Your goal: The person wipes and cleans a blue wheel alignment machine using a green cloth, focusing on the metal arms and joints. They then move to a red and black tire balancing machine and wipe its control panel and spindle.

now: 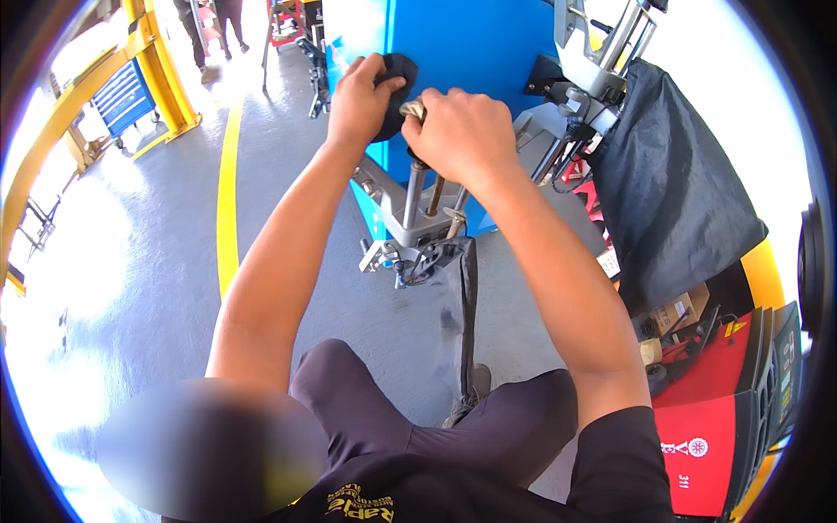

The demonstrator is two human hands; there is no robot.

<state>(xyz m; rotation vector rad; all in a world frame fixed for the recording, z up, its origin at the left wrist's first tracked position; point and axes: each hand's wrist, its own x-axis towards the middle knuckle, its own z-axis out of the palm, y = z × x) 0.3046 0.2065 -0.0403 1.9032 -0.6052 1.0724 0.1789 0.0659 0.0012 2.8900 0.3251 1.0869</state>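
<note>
In front of me a metal wheel clamp (418, 200) with round rods is mounted beside a large blue cabinet (471, 44). My left hand (359, 98) has its fingers curled over the edge of a flat black piece (399, 78) at the top of this clamp. Close beside it, my right hand (464, 131) is closed at the head of the rods, and a small tan, crumpled-looking piece (413, 109) shows at its thumb side. What the right palm covers is hidden. From the clamp's lower end hangs a dark fabric cover (462, 305), between my knees.
At the right, a second metal clamp (610, 52) carries a large black cover (680, 200). Nearer stands a red machine (706, 444), with a cardboard box (680, 309) behind it. A yellow lift post (161, 70) and blue tool chest (125, 98) stand far left. People's legs (209, 30) show beyond.
</note>
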